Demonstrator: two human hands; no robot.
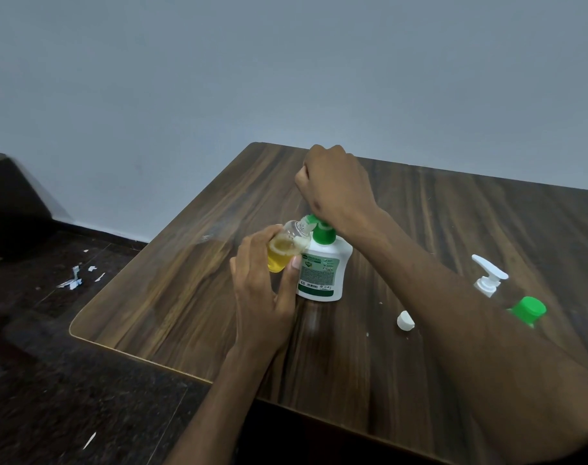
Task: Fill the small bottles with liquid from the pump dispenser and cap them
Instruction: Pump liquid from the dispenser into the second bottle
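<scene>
Just left of the white pump dispenser (322, 266) on the table (171, 280), the left hand (262, 297) grips a tilted small bottle (284, 248) half full of yellow liquid, its mouth at the green nozzle, while the right hand (336, 186) presses down curled on the pump, and a white cap (405, 321) lies further right
</scene>
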